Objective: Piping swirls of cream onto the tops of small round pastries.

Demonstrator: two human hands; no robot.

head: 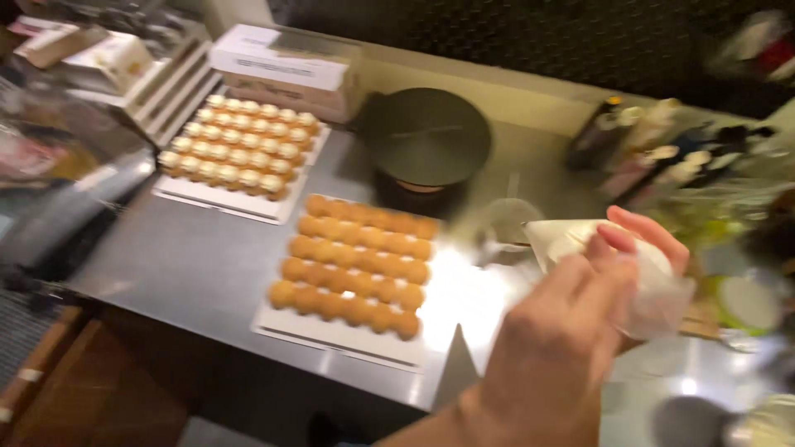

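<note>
My left hand (pixel 563 348) reaches in from the bottom and grips a white piping bag (pixel 567 236) at the right. Fingers that seem to be my right hand (pixel 654 236) curl over the bag's far side; the rest of that hand is hidden. The view is blurred. Left of the bag, a white tray (pixel 331 335) carries rows of plain golden pastry puffs (pixel 356 265). Farther back left, a second white tray (pixel 219 199) holds smaller puffs topped with pale cream (pixel 240 149).
Both trays lie on a steel counter (pixel 190 257). A black round lidded pot (pixel 426 136) stands behind the near tray, with a clear cup (pixel 509 219) beside it. A white box (pixel 281 66) sits at the back. Bottles (pixel 646 141) crowd the back right.
</note>
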